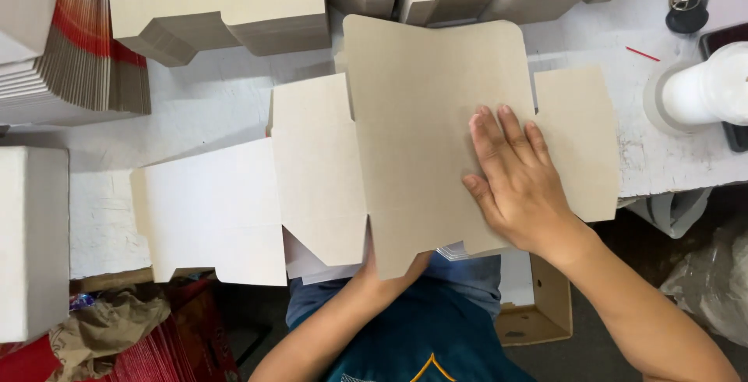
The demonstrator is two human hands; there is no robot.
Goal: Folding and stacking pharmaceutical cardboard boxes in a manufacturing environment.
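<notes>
flat carton blank point(421, 117) laid on desk point(202, 102), long axis running away from body | right hand point(518, 183) pressed flat on it, fingers point(499, 129) together, nearer | left hand hidden beneath near edge, fingers' state cannot be told

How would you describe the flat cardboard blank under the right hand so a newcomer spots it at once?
On the white worktable, centre, lies a grey-brown die-cut cardboard blank, unfolded, with side flaps and rounded top corners. Unlike the stacked blanks behind, it lies single, pressed flat by the right hand.
</notes>
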